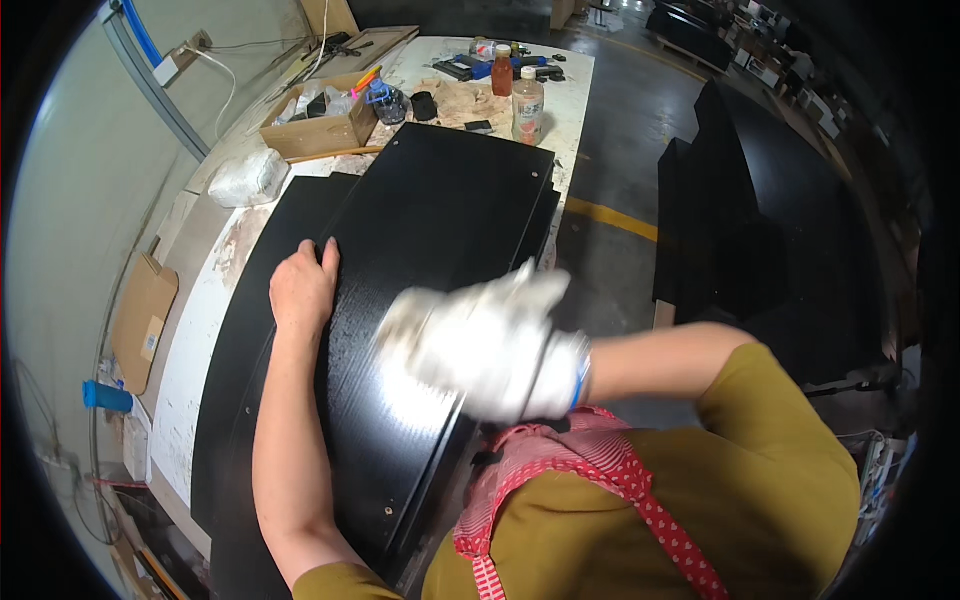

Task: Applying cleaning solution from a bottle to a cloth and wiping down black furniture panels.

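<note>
Head view: my left hand (303,285) is bare, lying flat with fingers together on the left edge of the top black panel (430,260), palm down, pinching nothing. My right hand (480,340) wears a white glove, motion-blurred, fingers spread, lying on the panel's near right part; can't tell if it grips anything. The panel sits on a stack of more black panels (250,330) that covers the middle of the table (190,350), long side running from the near edge toward the far end. At the far end of the table: open cardboard box (320,125) near the far left corner, white plastic bag (248,177) just in front of it at the left edge, two bottles (520,95) near the far right edge, one with dark red liquid, one clear with a label. Dark tools lie behind them. Flat cardboard piece (140,320) off the left edge. More black panels (770,220) stand on the floor to my right, well apart from the table.
</note>
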### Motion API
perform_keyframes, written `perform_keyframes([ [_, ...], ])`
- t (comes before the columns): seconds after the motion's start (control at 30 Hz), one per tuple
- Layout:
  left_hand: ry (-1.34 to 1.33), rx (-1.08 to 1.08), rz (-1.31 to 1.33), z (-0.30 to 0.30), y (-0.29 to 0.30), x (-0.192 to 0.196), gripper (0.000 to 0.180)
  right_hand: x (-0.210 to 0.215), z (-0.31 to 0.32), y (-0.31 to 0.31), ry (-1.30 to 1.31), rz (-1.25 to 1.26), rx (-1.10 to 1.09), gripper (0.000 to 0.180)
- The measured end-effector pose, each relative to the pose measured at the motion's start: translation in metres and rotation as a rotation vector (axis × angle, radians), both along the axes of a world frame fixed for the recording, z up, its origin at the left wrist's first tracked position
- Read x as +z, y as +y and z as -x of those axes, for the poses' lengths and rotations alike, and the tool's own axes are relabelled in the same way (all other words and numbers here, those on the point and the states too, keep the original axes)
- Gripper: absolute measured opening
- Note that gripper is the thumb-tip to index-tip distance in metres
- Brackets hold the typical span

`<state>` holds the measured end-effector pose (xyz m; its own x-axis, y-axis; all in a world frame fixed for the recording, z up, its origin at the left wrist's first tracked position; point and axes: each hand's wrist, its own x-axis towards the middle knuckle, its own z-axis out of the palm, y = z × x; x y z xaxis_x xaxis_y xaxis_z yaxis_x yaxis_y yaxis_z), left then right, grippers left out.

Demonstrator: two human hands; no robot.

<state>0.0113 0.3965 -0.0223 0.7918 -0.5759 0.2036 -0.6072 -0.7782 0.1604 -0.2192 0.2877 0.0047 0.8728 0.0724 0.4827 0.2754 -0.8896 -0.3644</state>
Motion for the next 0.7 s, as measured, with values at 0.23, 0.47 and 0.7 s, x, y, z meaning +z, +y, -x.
perform_keyframes([
  [0.23, -0.058, -0.187, 0.007, -0.007, 0.039, 0.000, 0.054, 0.017, 0.006, -0.009, -0.002, -0.167, 0.398, 0.016],
  [0.47, 0.221, 0.200, 0.027, 0.047, 0.197, 0.009, 0.042, -0.013, 0.008, -0.053, -0.066, 0.175, 0.153, 0.007],
  [0.7, 0.118, 0.164, 0.027, 0.058, 0.214, 0.009, 0.039, -0.007, 0.015, 0.117, -0.069, 0.064, 0.781, 0.017],
])
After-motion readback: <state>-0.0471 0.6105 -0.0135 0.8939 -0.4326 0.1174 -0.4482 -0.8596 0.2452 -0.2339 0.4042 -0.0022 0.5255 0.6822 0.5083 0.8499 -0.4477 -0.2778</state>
